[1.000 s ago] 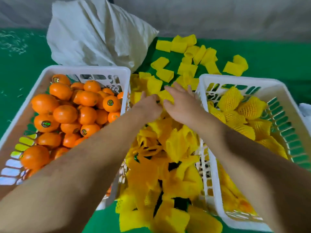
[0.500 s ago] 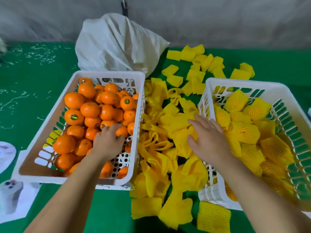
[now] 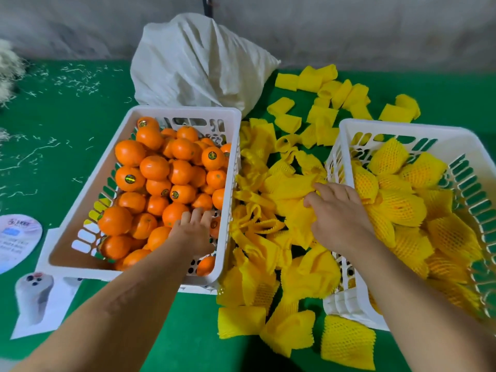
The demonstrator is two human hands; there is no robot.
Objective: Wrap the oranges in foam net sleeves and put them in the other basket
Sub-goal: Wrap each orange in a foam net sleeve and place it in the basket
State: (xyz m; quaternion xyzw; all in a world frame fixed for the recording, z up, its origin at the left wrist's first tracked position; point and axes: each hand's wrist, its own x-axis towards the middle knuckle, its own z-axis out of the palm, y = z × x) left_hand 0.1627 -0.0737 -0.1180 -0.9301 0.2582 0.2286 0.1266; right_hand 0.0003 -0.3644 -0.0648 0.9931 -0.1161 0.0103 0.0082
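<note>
Orange fruit [image 3: 171,181] lies under my left hand [image 3: 192,232], fingers curled on one; my right hand [image 3: 335,213] pinches a yellow foam sleeve [image 3: 290,189].

Right basket [image 3: 402,130] cut off at edge; left hand [image 3: 192,232] fingertips hidden among oranges [image 3: 161,173].

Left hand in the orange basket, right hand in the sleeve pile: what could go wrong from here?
1. The left hand reaches into heaped oranges; pulling one near the basket wall could set its neighbours rolling.
2. The right hand pinches into a tangled pile of foam net sleeves; it may lift several at once.
3. The right basket is heaped with wrapped oranges; another might roll off.
</note>
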